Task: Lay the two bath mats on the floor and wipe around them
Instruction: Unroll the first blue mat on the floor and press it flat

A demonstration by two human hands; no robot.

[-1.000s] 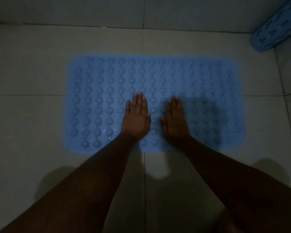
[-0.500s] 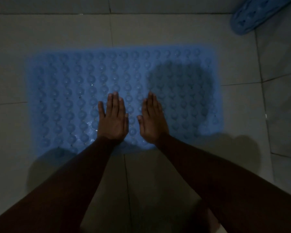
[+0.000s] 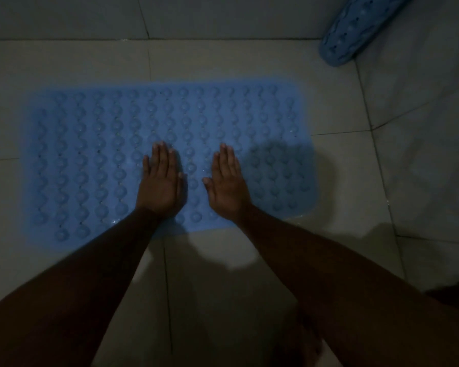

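A blue rubber bath mat (image 3: 90,154) with rows of round bumps lies flat on the pale tiled floor. My left hand (image 3: 161,184) rests palm down on its near middle, fingers straight and close together. My right hand (image 3: 227,185) lies flat on the mat a short gap to the right, thumb out toward the left hand. Neither hand holds anything. A second blue mat (image 3: 355,30), rolled into a tube, leans in the far right corner.
Pale floor tiles (image 3: 223,274) with dark grout lines surround the mat. A wall base (image 3: 64,17) runs along the far edge and another wall (image 3: 435,128) stands at the right. The light is dim, with shadows on the mat's right end.
My hands have spread slightly apart on the mat. The view has shifted, so the mat and rolled mat sit a little differently in frame.
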